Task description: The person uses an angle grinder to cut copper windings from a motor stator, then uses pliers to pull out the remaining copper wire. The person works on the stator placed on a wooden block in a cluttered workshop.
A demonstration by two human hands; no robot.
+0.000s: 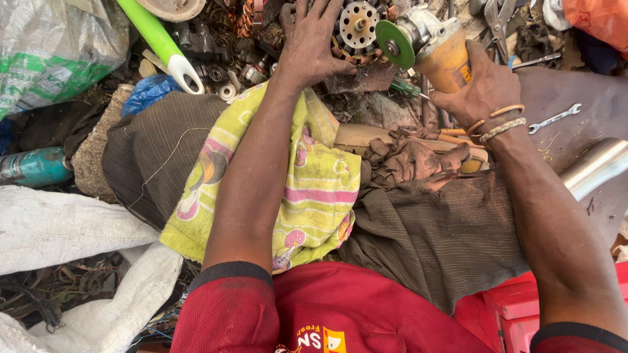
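My left hand (311,40) reaches forward into a heap of metal scrap, palm down with fingers spread, pressing on a round motor part (356,26) with copper windings. My right hand (481,85) grips the yellow body of an angle grinder (435,49). Its green disc (394,44) faces left and sits right beside the motor part. Bangles circle my right wrist. A yellow and pink patterned cloth (317,189) lies across my lap under the left forearm.
A spanner (555,119) lies on the dark surface at right, with a shiny metal tube (598,167) below it. A green and white handle (160,42), small bearings and scrap sit at top left. White sacks (59,229), a teal canister (33,167) and red crate (517,307) surround me.
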